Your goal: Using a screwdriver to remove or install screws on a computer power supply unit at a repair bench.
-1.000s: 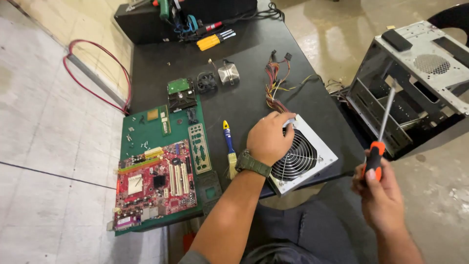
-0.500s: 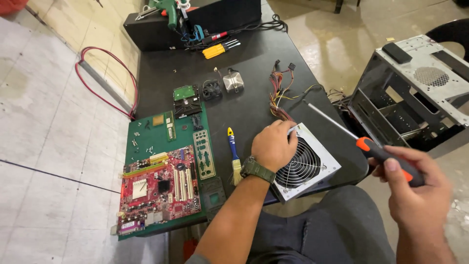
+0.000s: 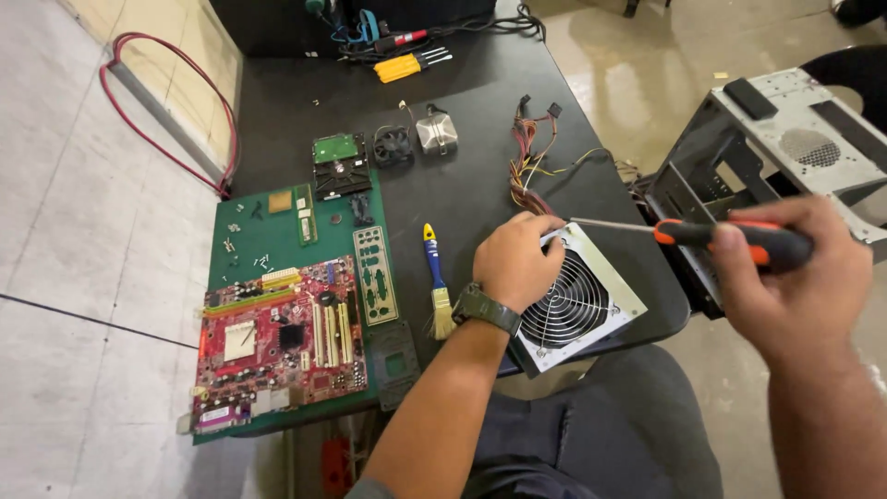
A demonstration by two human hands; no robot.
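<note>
Black tabletop [image 3: 462,139] carried everything, though its far edge was cut off by the frame, so the tools there, a yellow screwdriver [image 3: 400,66] among them, showed only in part. The left hand [image 3: 514,262] lay flat over the far left corner of the silver power supply [image 3: 575,298], hiding that corner and the spot where the wires [image 3: 528,159] left the box; its grip was pressed down on the casing, fingers curled over the edge. The power supply sat at the near right edge of the tabletop, fan grille up, its near corner overhanging. The right hand [image 3: 785,282] was closed in a tight grip around the orange-and-black screwdriver [image 3: 730,237], covering most of the handle. The shaft pointed left, and its tip met the far corner of the power supply just beside the left fingers; whether it sat in a screw was too small to tell. Left of the hand lay a small brush [image 3: 436,282], then a red circuit board [image 3: 279,340] on a green mat [image 3: 259,236]. An open metal computer case [image 3: 776,139] stood to the right, partly hidden behind the right hand.
</note>
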